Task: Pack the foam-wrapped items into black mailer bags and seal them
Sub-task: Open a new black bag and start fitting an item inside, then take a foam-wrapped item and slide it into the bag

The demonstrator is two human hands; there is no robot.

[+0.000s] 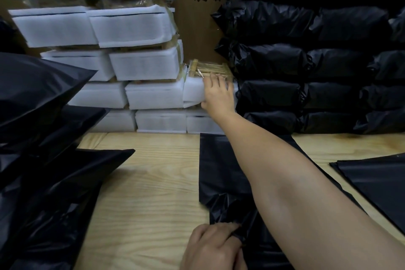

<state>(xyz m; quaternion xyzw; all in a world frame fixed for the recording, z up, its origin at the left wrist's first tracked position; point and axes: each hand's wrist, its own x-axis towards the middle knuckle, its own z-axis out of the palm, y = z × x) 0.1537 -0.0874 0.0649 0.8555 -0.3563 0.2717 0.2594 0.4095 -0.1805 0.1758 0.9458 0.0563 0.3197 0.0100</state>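
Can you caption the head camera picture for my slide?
Right hand grips a foam-wrapped item while the left hand pinches a black bag on the table.

We see our right hand [217, 94] and its forearm [285, 182] bare all the way to the frame's edge. Our left hand [212, 245] is bare too, visible only to the wrist.

The single wide-angle view looks from the person's head, above the near edge of the table [142, 182], forward and down across it. It sits close. The left hand [212, 245] pinching the black bag [221, 171] lies at the frame's bottom, and the outstretched right hand [215, 92] grips a foam parcel [192, 90] at the table's far edge.
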